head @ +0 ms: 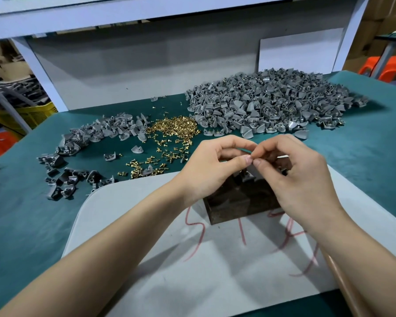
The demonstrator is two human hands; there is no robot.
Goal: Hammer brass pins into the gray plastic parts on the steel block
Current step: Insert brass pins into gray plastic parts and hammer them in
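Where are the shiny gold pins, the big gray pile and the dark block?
brass pins (174,125): head view, middle of the gold heap.
big gray pile (272,99): head view, centre of the heap.
steel block (238,207): head view, dark front face between the wrists.

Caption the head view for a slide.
Over the steel block, left hand and right hand meet fingertips; brass pins and gray parts beyond.

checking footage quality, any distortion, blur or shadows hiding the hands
Head view: wide-angle bend curves the shelf frame; forearm shadows fan across the gray mat; left hand and right hand are sharp over the steel block, their pinch too small to read.
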